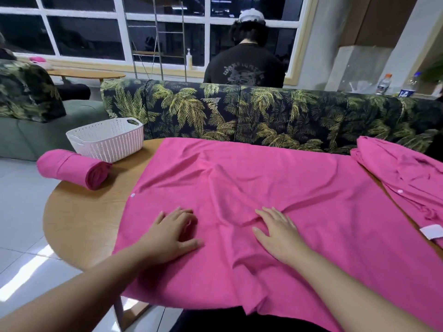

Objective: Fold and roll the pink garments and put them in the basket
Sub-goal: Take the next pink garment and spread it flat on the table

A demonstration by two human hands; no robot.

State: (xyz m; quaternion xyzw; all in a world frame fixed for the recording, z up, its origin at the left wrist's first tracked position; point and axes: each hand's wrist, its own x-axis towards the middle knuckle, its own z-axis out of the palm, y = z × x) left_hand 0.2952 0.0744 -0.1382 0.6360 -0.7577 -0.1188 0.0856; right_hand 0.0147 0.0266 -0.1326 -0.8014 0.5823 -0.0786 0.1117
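Both the left hand [171, 232] and right hand [278, 232] press flat on the spread pink garment [275, 188], though the left fingertips seem slightly curled. A rolled garment [72, 167] lies beside the basket [107, 140] on the worktop [81, 219].

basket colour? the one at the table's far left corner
White, with perforated sides; the basket shows only in the head view.
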